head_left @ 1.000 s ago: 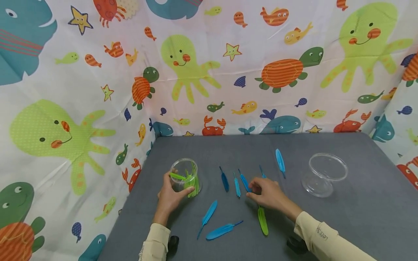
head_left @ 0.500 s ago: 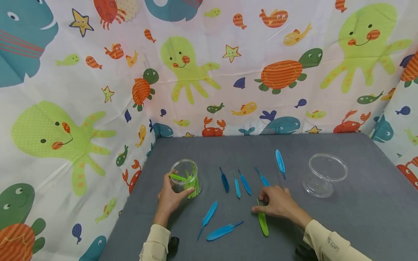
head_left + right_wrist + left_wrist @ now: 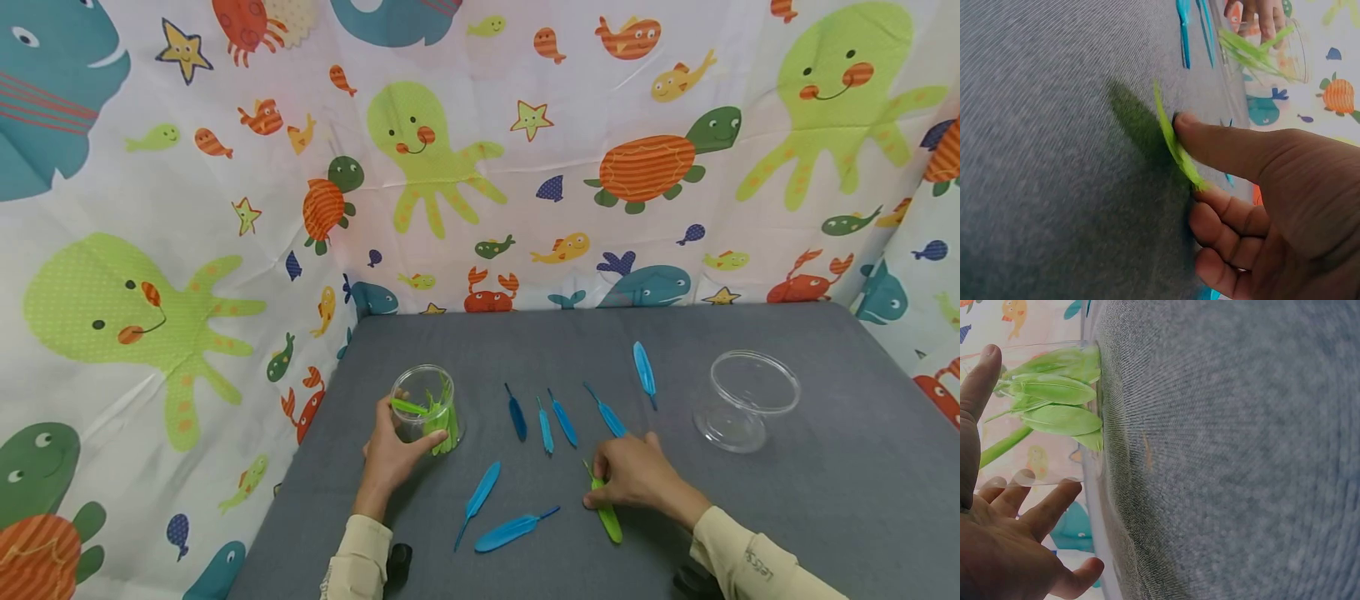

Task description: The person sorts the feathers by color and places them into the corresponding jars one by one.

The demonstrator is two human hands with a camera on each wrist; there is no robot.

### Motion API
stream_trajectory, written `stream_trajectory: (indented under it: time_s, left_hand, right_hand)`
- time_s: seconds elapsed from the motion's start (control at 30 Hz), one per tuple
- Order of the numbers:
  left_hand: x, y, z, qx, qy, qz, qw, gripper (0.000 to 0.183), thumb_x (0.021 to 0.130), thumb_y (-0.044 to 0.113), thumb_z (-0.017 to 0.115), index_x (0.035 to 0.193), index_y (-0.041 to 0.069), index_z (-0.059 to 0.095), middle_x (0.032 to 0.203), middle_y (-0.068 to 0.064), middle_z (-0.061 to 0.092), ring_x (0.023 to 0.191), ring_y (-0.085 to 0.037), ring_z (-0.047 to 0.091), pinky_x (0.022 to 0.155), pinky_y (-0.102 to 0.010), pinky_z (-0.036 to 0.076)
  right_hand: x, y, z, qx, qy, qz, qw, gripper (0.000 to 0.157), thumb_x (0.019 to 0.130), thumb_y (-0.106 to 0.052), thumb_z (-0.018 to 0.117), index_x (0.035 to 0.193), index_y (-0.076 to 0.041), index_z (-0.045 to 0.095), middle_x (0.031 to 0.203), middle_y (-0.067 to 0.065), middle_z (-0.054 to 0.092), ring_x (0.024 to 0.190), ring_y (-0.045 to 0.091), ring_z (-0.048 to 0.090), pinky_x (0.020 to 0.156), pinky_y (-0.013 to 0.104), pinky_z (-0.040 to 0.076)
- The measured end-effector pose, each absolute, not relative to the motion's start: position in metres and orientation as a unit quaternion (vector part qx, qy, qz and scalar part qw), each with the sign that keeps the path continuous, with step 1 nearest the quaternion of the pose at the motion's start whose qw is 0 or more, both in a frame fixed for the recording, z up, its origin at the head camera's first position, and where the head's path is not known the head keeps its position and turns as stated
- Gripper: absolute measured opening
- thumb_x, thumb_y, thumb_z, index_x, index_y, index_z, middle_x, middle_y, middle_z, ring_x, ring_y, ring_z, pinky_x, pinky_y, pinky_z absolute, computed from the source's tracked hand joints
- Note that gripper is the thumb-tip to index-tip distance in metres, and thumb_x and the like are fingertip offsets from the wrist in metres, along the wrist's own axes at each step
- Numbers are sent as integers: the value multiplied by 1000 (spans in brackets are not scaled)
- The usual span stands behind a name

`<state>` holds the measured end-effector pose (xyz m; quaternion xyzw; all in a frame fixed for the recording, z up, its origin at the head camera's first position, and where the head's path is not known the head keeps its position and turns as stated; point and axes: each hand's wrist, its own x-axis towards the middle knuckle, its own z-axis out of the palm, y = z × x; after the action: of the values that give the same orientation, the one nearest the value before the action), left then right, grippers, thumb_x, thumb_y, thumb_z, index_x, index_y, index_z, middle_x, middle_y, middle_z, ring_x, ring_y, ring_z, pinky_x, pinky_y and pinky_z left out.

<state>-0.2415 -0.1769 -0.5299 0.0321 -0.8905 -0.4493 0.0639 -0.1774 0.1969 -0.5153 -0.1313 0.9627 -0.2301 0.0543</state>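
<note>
On the left of the table, my left hand (image 3: 393, 460) holds a clear glass jar (image 3: 406, 428), fingers behind it and thumb across its near side. Inside the jar are several lime-green feathers (image 3: 1060, 419), one lying slanted below the rim. My right hand (image 3: 639, 475) pinches a single green feather (image 3: 611, 525) between thumb and fingers, right of the table's middle. Seen from the right wrist, this green feather (image 3: 1175, 149) casts a shadow on the cloth and its tip points away from the fingers. A blue feather (image 3: 609, 417) lies just beyond the right hand.
More blue feathers lie loose about: a dark blue feather (image 3: 516, 417) in the middle, a light blue feather (image 3: 510, 533) near the front, another blue feather (image 3: 643, 371) at the back. A footed glass bowl (image 3: 738, 435) stands at the right. A sea-animal curtain (image 3: 555, 167) closes off the back.
My right hand has moved from beside the middle blue feathers toward the front and now pinches the green feather, which has shifted slightly. The left hand keeps its hold on the jar.
</note>
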Motion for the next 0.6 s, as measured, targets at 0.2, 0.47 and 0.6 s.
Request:
stream_trajectory:
  time_s: [0.2, 0.47, 0.6]
  left_hand:
    - [-242, -177, -531, 33, -891, -447, 64, 103, 71, 50, 91, 152, 29, 31, 157, -5, 46, 143, -36, 47, 115, -72, 13]
    - [-243, -176, -533, 29, -889, -451, 73, 101, 72, 47, 91, 151, 28, 33, 156, -9, 47, 141, -39, 47, 114, -71, 12]
    - [-242, -176, -532, 30, -888, -453, 71, 100, 72, 47, 92, 151, 28, 33, 157, -9, 47, 141, -39, 47, 115, -71, 11]
  right_hand:
    - [-176, 193, -514, -148, 953, -254, 69, 35, 67, -34, 94, 69, -22, 61, 65, -15, 57, 59, 3, 47, 73, 38, 24]
    - [-177, 192, -513, -180, 937, -289, 84, 31, 71, -24, 93, 82, -20, 64, 69, -15, 61, 63, -1, 50, 74, 37, 25]
    - [-178, 194, -512, -192, 924, -315, 98, 29, 73, -20, 91, 88, -18, 66, 68, -14, 63, 64, -2, 53, 81, 46, 31]
